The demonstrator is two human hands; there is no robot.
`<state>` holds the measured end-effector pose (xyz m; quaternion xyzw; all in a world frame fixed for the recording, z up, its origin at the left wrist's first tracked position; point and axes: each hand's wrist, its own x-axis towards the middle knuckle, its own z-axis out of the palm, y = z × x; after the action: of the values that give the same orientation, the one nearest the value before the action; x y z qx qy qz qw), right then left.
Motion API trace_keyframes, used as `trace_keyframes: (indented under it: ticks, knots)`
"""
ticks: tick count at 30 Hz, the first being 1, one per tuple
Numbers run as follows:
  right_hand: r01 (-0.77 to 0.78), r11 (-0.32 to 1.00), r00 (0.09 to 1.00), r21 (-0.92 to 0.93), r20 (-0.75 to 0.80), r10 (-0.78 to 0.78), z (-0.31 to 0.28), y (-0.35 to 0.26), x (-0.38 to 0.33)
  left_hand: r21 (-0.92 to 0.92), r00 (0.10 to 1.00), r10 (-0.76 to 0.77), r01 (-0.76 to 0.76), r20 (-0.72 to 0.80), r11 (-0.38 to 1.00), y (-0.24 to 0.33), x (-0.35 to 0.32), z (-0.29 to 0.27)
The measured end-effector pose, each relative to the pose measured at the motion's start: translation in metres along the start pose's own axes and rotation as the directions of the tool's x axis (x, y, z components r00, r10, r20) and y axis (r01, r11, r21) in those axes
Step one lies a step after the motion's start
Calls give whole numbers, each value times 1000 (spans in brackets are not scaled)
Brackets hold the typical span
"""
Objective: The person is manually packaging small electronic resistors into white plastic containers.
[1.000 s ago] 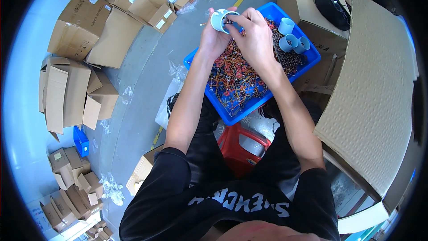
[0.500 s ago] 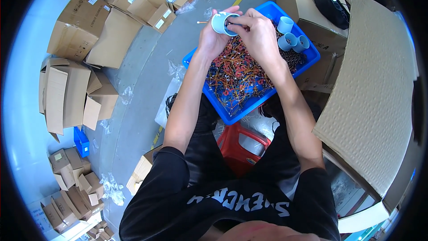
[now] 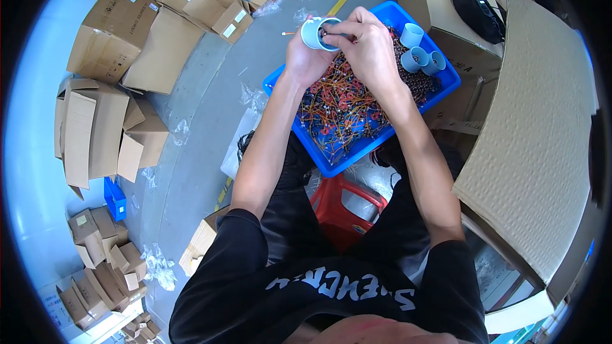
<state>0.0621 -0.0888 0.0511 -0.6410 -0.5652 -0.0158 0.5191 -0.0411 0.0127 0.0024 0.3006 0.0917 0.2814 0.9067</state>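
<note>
While both hands meet above the blue bin's far corner:
Left hand point(image 3: 305, 57): wrapped around a short pale-blue tube point(image 3: 315, 32), holding it up.
Right hand point(image 3: 368, 48): fingertips pinched at the tube's open mouth; what they grip is too small to tell.
Blue bin point(image 3: 331, 167): under the hands, full of tangled red and orange wires point(image 3: 338, 105).
Spare tubes point(image 3: 421, 51): three, in the bin's right corner.
Red stool point(image 3: 347, 207): below the bin.
Cardboard boxes point(image 3: 121, 38): scattered on the floor, left.
</note>
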Motion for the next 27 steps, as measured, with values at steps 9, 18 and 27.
trace_keyframes:
  ticks: [9,18,27]
  knots:
    - [-102,993,989,-54,102,107,-14,-8,1,-83,999,13,-9,45,997,-5,9,-7]
    - [-184,955,977,231,149,153,-13,15,-1,-44,993,-74,78,94,996,0,11,10]
    - [-305,930,941,206,213,261,-17,28,2,735,932,362,-230,-22,638,-14,11,16]
